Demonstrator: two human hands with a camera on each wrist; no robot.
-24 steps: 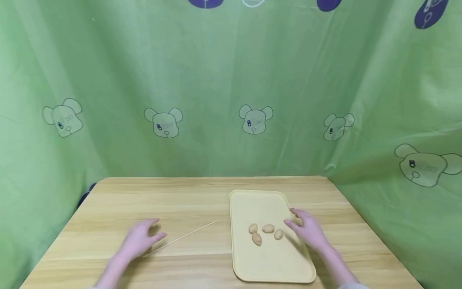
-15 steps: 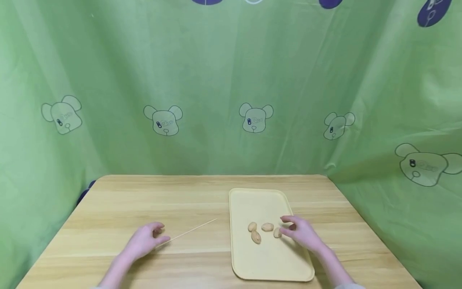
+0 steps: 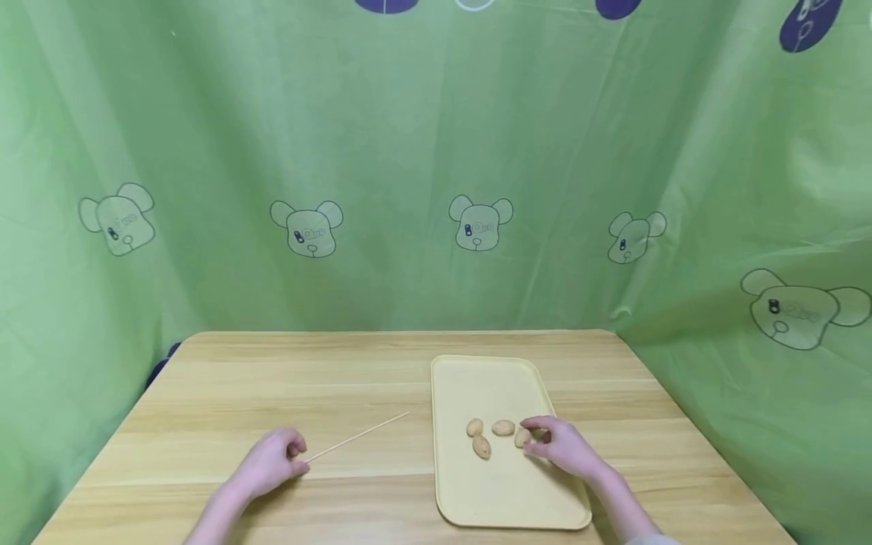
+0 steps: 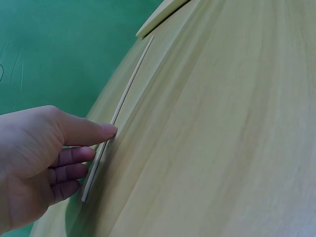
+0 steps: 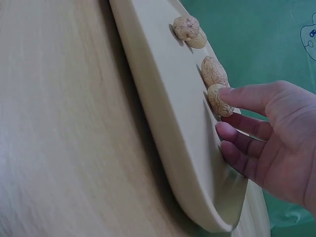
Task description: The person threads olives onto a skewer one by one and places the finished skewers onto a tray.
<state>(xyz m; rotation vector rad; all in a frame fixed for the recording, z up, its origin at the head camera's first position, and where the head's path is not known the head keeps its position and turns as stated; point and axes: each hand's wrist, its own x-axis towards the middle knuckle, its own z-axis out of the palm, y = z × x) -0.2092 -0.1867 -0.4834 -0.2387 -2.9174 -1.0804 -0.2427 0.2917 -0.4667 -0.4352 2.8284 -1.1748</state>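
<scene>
In the left wrist view a thin wooden skewer [image 4: 129,84] lies slantwise on the table. My left hand [image 3: 270,462] pinches it near its close end, thumb across it and the other fingers curled; the index fingertip is hidden there. On the cream tray [image 3: 490,492] sit several small, wrinkled, potato-like brown ovals. My right hand [image 3: 564,448] has reached over the tray's right rim and holds the rightmost potato [image 5: 217,101] between thumb and fingers, still low at the tray. Right beside it lies another potato [image 5: 214,71], with two more, one potato [image 5: 186,28] in front, touching farther left.
The wooden table [image 3: 327,363] carries the tray on its right half, with the skewer left of it. Green curtains [image 3: 395,288] with printed bear heads hang behind and at both sides.
My left hand has moved right and slightly down, its fingers closing onto the skewer. The right hand has moved left and down from the tray's rim and taken hold of the rightmost potato.
</scene>
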